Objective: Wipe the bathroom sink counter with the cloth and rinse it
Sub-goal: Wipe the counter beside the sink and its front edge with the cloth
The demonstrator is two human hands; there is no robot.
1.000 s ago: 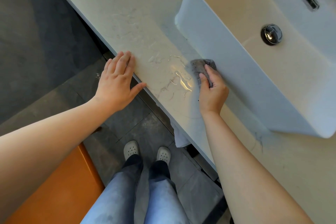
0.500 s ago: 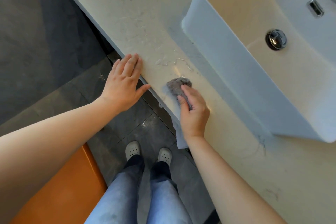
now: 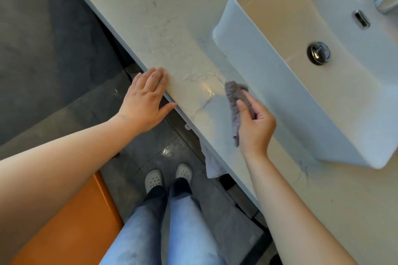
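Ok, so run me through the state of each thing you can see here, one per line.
cloth: bunched, held against the counter beside the sink.
right hand: fingers curled round the cloth.
left hand: flat, fingers straight, resting on the counter's front edge.
counter: wet, with streaks and droplets between the hands.
sink: no running water visible in it.
drain stopper: in place; up or down, cannot tell.

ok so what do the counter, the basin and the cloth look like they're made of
Counter: pale stone or stone-look composite, smooth, faint grey veins, water beading on it. Basin: likely glazed ceramic, white and glossy with a thick rounded rim. Cloth: soft grey fabric, perhaps microfibre; it looks fuzzy and crumples in the right hand.
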